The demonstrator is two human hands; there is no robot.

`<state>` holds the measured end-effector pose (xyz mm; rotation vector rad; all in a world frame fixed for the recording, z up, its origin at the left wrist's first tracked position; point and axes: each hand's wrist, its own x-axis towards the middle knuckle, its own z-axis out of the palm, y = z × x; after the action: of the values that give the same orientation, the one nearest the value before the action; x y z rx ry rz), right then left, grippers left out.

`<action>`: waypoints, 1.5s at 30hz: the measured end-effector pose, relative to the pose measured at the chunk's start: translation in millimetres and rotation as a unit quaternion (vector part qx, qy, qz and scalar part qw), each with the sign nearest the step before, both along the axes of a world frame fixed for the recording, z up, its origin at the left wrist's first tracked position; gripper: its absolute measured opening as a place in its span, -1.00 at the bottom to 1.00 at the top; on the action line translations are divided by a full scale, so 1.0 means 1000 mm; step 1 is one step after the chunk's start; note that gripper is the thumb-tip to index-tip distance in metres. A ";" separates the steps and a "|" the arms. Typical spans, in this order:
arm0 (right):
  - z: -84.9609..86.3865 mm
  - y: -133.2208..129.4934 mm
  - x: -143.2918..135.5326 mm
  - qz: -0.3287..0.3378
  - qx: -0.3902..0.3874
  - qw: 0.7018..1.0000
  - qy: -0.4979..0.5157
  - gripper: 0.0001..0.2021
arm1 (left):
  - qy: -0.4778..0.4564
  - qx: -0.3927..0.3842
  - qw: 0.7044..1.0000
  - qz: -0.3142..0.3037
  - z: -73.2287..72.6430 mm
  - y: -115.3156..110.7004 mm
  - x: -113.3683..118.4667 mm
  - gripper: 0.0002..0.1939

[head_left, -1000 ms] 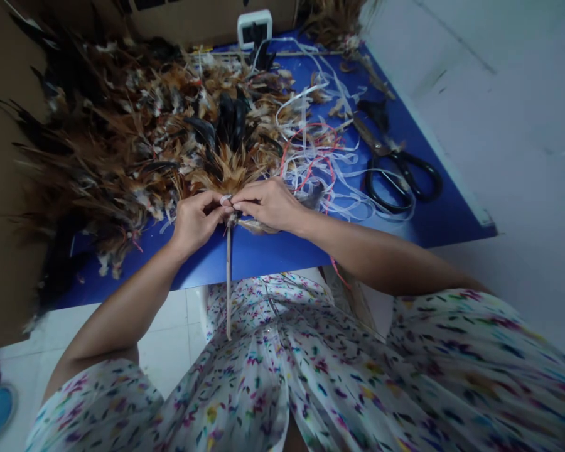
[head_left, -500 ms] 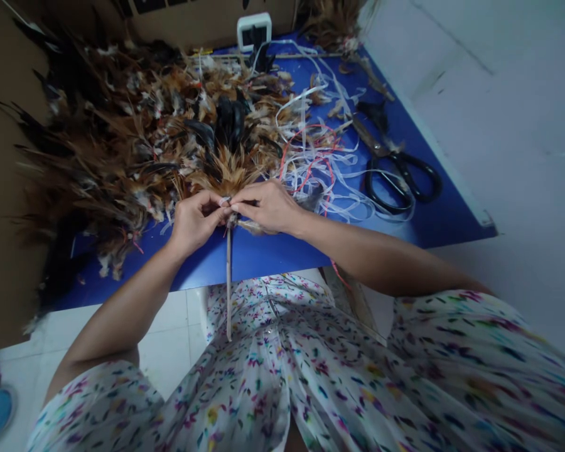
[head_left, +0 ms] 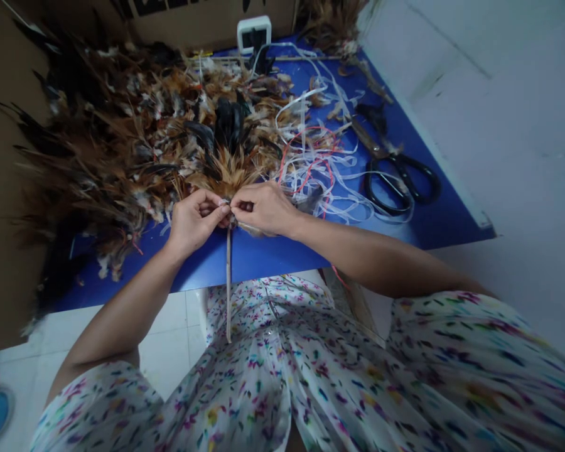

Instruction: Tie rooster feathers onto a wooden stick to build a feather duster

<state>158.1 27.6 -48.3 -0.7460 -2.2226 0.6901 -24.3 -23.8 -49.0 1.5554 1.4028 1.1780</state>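
A bundle of golden-brown and black feathers (head_left: 228,166) points away from me at the middle of the blue table, with a thin stick (head_left: 228,282) running from its base over the table's front edge. My left hand (head_left: 195,220) pinches the base of the bundle from the left, thumb and fingers pressed together. From the right, my right hand (head_left: 266,207) has its fingertips closed at the same spot, touching those of the left. Whatever small piece the right fingertips grip is too hidden to make out.
Loose feather bunches (head_left: 122,138) cover the left and back of the blue table (head_left: 452,216). White and red ties (head_left: 311,163) lie tangled right of my hands, beside black-handled scissors (head_left: 388,169). A white square object (head_left: 254,25) stands at the back, before a cardboard box (head_left: 193,28).
The fingers of my right hand have curled in more at the base of the feather bundle. My left hand and the stick have hardly moved.
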 end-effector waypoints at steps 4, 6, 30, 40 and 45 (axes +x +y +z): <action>-0.001 -0.001 -0.002 -0.007 -0.013 1.000 0.001 -0.86 | -0.005 0.006 1.000 0.015 -0.003 0.000 0.000 -0.51; -0.002 -0.001 -0.003 -0.010 -0.018 1.000 0.006 -0.87 | -0.006 0.010 1.000 0.017 -0.004 0.000 0.001 -0.50; 0.000 -0.002 -0.003 -0.030 -0.054 0.998 0.025 -0.89 | 0.032 0.054 0.997 0.054 -0.006 -0.005 0.005 -0.64; -0.001 -0.001 -0.003 -0.027 -0.077 0.996 0.025 -0.90 | 0.171 0.094 0.980 0.043 0.003 -0.013 0.008 -0.88; -0.001 -0.002 -0.003 -0.026 -0.077 0.996 0.022 -0.89 | 0.167 0.072 0.981 0.066 0.004 -0.012 0.012 -0.85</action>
<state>155.0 25.8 -49.1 -0.8535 -2.1212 0.8511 -12.1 -35.5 -45.1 1.8501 1.6904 1.1551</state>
